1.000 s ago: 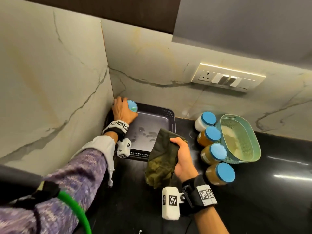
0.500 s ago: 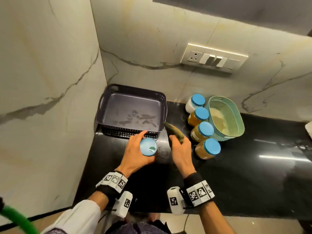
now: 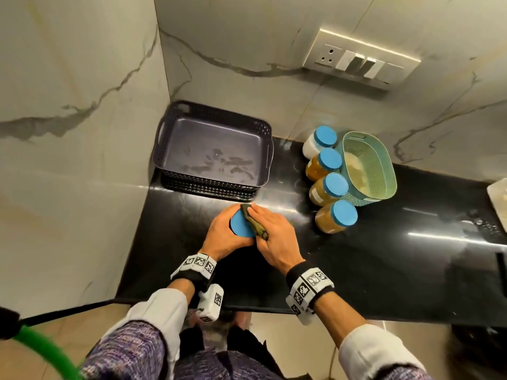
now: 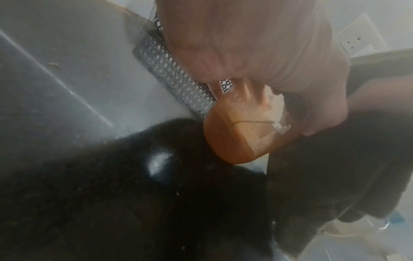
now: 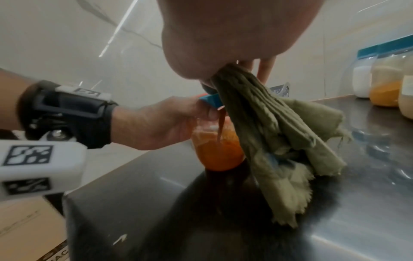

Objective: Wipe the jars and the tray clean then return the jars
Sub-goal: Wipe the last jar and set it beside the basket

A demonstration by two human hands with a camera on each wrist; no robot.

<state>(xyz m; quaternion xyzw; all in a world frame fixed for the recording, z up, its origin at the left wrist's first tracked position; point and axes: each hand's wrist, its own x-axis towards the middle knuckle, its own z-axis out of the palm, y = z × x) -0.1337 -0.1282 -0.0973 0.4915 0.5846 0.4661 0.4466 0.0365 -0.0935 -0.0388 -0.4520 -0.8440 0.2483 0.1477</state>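
Observation:
A jar (image 3: pixel 241 227) with a blue lid and orange powder (image 5: pixel 218 151) stands on the black counter in front of the dark tray (image 3: pixel 164 149). My left hand (image 3: pixel 223 233) grips the jar (image 4: pixel 236 134) from the left. My right hand (image 3: pixel 270 237) holds a green cloth (image 3: pixel 253 224) against the jar's right side; the cloth (image 5: pixel 279 137) hangs down to the counter. The tray holds no jars and shows wet smears on its floor. Several more blue-lidded jars (image 3: pixel 333 185) stand in a row to the right.
A teal basket (image 3: pixel 384 171) stands against the jar row, at the right by the back wall. A switch panel (image 3: pixel 359 63) is on that wall. The tray sits in the corner between two marble walls. The counter's front edge (image 3: pixel 247 308) lies just below my wrists.
My left hand lifted the jar out of the tray's far left corner and set it on the counter in front. My right hand brought the cloth against the jar.

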